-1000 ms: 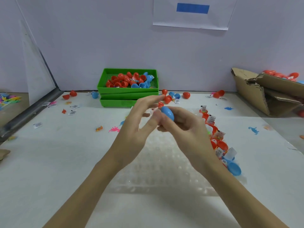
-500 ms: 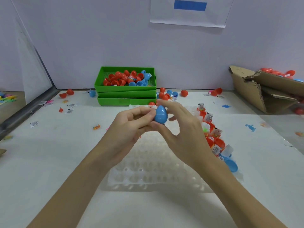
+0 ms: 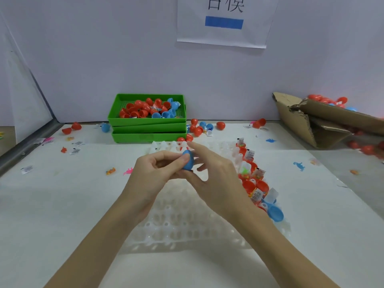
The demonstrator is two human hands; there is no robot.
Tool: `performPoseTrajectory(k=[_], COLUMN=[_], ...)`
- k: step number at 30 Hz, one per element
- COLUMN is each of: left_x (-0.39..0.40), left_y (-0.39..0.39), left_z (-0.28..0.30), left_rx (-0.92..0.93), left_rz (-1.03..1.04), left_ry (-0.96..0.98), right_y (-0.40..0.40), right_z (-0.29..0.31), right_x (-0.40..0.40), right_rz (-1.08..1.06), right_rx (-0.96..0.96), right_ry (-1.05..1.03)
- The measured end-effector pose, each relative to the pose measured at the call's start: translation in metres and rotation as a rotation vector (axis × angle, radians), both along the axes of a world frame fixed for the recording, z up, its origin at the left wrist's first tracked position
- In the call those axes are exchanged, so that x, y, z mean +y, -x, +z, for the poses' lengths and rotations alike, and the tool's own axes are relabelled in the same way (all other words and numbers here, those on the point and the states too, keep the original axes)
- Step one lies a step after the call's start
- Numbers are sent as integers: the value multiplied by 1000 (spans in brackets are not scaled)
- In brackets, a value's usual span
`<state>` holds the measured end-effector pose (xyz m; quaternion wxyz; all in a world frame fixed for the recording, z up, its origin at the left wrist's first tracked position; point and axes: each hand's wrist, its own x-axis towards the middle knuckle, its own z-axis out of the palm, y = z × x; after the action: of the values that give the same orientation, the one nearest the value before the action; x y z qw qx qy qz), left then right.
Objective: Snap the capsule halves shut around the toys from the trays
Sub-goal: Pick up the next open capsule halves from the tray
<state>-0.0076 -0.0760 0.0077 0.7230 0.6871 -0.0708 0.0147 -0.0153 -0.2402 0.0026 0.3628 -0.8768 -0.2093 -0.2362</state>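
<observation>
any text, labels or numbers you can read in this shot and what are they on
"模", with a cut-off character to its left, above a blue bar: white paper sheet on the back wall.
Small white tags on the toy packets by the clear tray: print too small to read.
Loose white slips on the table: barcode-like marks, unreadable.

Your two hands meet at frame centre, the left hand (image 3: pixel 153 171) and right hand (image 3: pixel 212 175) blocking the middle of the clear cell tray (image 3: pixel 187 221) beneath them. To the right, a crowded line of red capsule halves (image 3: pixel 252 183) and an open blue half (image 3: pixel 275 213) hems that edge. Straight up the frame, stacked green trays (image 3: pixel 148 126) wall off the back, loose capsules (image 3: pixel 199 127) just beside them. Upper right, a torn cardboard box (image 3: pixel 315 125) juts in. You've got bare white table (image 3: pixel 62 204) at lower left, only small toy bits (image 3: pixel 110 171) dotted across it.
</observation>
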Motion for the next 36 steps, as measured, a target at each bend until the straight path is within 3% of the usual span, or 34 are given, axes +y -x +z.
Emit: performPoseTrajectory(k=[5,9,12,14,16,19,28,32,36], left_x=[-1,2,6,6,5,7,7,7,6], left_y=[-4,-9,-10,-9,-8,-7,-6,-7,-5], left_z=[-3,-2,-1,0,1,1,-2,-2,-1], left_rx=[28,45,37,26,17,17,3,5,4], left_rz=[5,93,81,61,50,63,62,67,56], left_ry=[3,11,45,16,-13,-41,-140,-153,-166], right_y=[-2,-28,-75,-99,-114,-120,-117,-126,-131], right_z=[3,41,97,127,129,99,31,30,26], right_x=[5,-15,-68,-100,-117,-116,-127,-142,-139], right_rz=[-28,-24,10,-53,-193,-214,-495,-402,-337], right_rx=[124,422,380,350,436,537,319,476,464], right_ry=[-128,-793,-1300,-1416,-1223,-1012,89,367,422])
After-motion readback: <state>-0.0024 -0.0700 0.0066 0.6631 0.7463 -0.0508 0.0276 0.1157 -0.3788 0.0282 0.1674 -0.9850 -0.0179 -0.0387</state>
